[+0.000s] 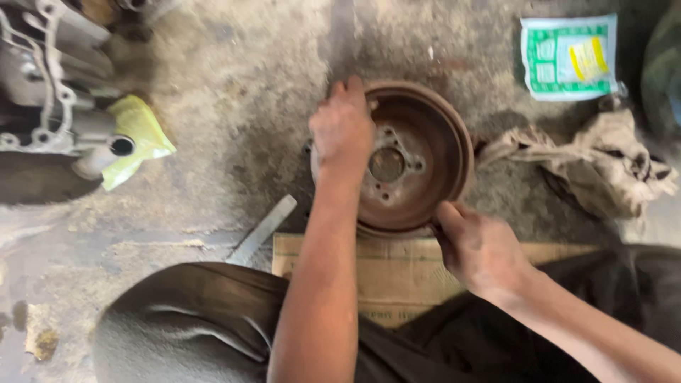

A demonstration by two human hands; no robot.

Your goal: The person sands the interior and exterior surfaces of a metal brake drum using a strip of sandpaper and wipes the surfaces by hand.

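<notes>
Both hands (342,128) (477,250) grip round, rusty brake drum (425,152).

A rust-brown brake drum (418,152) with a greyer hub face was seen on mottled grey concrete (234,92). Left of the drum, a yellow-green bag (138,138) and pale grey metal parts (50,85) were noted; right of it, a dirty beige rag (603,159); above that, a green-and-white packet (569,55) marked with yellow. Tan cardboard (397,273) lay below the drum.
</notes>
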